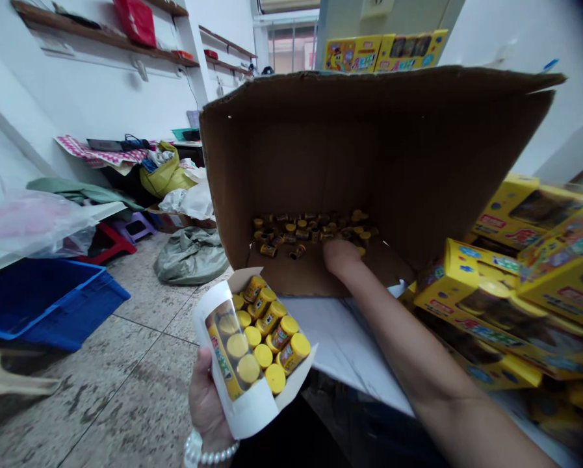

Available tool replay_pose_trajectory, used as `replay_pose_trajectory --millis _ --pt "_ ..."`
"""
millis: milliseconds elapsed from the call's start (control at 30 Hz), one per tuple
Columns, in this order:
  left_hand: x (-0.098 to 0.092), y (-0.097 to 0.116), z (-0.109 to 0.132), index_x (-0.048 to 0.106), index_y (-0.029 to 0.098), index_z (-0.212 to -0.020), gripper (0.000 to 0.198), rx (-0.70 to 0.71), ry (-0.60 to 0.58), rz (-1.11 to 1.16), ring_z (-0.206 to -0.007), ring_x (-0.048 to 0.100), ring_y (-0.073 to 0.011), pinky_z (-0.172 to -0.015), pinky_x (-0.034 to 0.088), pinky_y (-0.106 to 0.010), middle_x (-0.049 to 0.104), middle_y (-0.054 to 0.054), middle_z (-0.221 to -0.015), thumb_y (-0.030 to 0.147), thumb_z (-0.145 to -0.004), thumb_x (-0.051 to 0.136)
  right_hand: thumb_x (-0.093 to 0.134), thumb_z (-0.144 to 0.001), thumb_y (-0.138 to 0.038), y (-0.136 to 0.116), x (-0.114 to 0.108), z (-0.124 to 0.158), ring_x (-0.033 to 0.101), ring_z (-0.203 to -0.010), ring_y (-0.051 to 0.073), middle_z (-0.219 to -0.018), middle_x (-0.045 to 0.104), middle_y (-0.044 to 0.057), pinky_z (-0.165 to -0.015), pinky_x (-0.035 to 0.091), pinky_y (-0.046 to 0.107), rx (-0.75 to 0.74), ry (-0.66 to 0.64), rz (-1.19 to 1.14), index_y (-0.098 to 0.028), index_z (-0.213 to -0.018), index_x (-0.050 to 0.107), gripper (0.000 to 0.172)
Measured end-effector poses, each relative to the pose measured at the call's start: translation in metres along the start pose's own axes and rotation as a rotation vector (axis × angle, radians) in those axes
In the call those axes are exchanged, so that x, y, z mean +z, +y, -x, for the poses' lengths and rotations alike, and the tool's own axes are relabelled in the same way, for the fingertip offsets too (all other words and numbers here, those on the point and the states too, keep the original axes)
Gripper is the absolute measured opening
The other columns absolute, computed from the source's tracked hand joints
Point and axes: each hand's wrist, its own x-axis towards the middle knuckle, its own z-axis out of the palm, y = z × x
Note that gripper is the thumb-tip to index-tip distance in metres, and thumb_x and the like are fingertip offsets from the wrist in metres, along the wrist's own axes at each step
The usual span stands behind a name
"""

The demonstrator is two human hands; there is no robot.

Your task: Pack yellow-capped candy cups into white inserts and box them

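Note:
My left hand (207, 398), with a beaded bracelet at the wrist, holds an open display box (252, 411) from its left side. Yellow-lidded jars (272, 318) fill the box in rows, some upright and some lying on their sides. A large cardboard carton (315, 156) lies on its side with its mouth toward me. Inside it, many small yellow-lidded jars (301, 233) are scattered on the bottom. My right hand (342, 257) reaches into the carton at the near edge of these jars; its fingers are hidden, so any grip cannot be made out.
Filled yellow boxes (486, 292) are stacked on the right, beside the carton. More yellow boxes (383, 53) stand behind it. A white table surface (344, 338) lies below. At the left are a blue crate (52, 305) and a grey-green bag (191, 255) on the floor.

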Motion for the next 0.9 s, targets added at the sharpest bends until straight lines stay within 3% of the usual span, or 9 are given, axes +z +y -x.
replay_pose_trajectory --millis 133,333,400,467,533,600,667,767,900 --pt "-0.003 0.013 0.008 0.059 0.03 -0.137 0.046 0.043 0.071 0.014 -0.127 0.061 -0.0242 -0.12 0.031 -0.045 0.063 -0.003 -0.143 0.045 -0.1 0.038 0.058 -0.099 -0.032 -0.028 0.01 0.005 0.066 -0.108 0.021 -0.122 0.067 0.01 -0.093 0.055 0.042 -0.23 -0.004 -0.068 -0.016 -0.131 0.059 0.035" --pt "0.0 0.014 0.011 0.066 0.027 -0.129 0.039 0.054 0.111 -0.053 -0.118 0.067 -0.0242 -0.12 0.032 -0.045 0.073 -0.003 -0.127 0.037 -0.099 0.042 0.058 -0.089 -0.009 -0.016 0.001 0.003 0.069 -0.108 0.031 -0.112 0.072 0.025 -0.089 0.051 0.036 -0.315 0.031 -0.132 -0.005 -0.11 0.073 0.026" --pt "0.002 0.01 0.011 0.066 0.026 -0.129 0.039 0.083 0.138 -0.072 -0.12 0.066 -0.0251 -0.12 0.032 -0.046 0.074 -0.003 -0.125 0.04 -0.098 0.045 0.058 -0.091 -0.017 -0.016 -0.007 0.01 0.068 -0.11 0.028 -0.117 0.072 0.019 -0.091 0.05 0.033 -0.38 0.099 -0.192 -0.01 -0.119 0.071 0.032" --pt "0.002 0.006 0.011 0.064 0.026 -0.132 0.044 0.135 0.201 -0.091 -0.124 0.063 -0.0265 -0.12 0.033 -0.047 0.071 -0.004 -0.13 0.047 -0.096 0.049 0.056 -0.094 -0.028 -0.023 -0.017 0.025 0.069 -0.103 0.022 -0.115 0.074 0.01 -0.087 0.051 0.029 -0.502 0.14 -0.41 -0.017 -0.122 0.07 0.034" --pt "0.002 0.006 0.014 0.06 0.027 -0.136 0.049 0.194 0.282 -0.119 -0.124 0.063 -0.0267 -0.119 0.034 -0.048 0.071 -0.004 -0.13 0.052 -0.095 0.051 0.058 -0.092 -0.035 -0.033 -0.026 0.045 0.069 -0.084 0.017 -0.103 0.076 0.006 -0.075 0.053 0.026 -0.638 0.051 -0.779 -0.018 -0.118 0.071 0.034" --pt "0.001 0.011 0.018 0.058 0.029 -0.138 0.05 0.255 0.347 -0.168 -0.119 0.066 -0.0265 -0.116 0.038 -0.049 0.074 -0.004 -0.124 0.051 -0.093 0.055 0.066 -0.085 -0.035 -0.044 -0.034 0.067 0.066 -0.069 0.014 -0.09 0.075 0.005 -0.065 0.053 0.026 -0.734 -0.148 -1.122 -0.016 -0.112 0.07 0.034" --pt "0.001 0.018 0.022 0.061 0.029 -0.134 0.046 0.315 0.371 -0.224 -0.111 0.07 -0.0261 -0.113 0.042 -0.05 0.076 -0.003 -0.12 0.047 -0.091 0.061 0.071 -0.08 -0.031 -0.053 -0.038 0.087 0.064 -0.065 0.013 -0.085 0.073 0.004 -0.063 0.053 0.026 -0.78 -0.292 -1.274 -0.015 -0.11 0.068 0.034" --pt "0.003 0.029 0.026 0.069 0.027 -0.119 0.032 0.42 0.339 -0.269 -0.103 0.073 -0.0245 -0.11 0.047 -0.047 0.079 -0.001 -0.112 0.04 -0.089 0.066 0.071 -0.079 -0.024 -0.065 -0.039 0.107 0.064 -0.071 0.013 -0.086 0.071 0.002 -0.065 0.052 0.025 -0.861 -0.215 -1.211 -0.017 -0.105 0.068 0.027" --pt "0.005 0.033 0.028 0.067 0.028 -0.121 0.035 0.514 0.37 -0.274 -0.108 0.072 -0.0247 -0.11 0.047 -0.045 0.078 -0.001 -0.113 0.041 -0.089 0.064 0.07 -0.082 -0.019 -0.075 -0.033 0.114 0.064 -0.086 0.015 -0.097 0.072 0.002 -0.079 0.05 0.027 -1.117 0.002 -0.81 -0.021 -0.101 0.071 0.019"
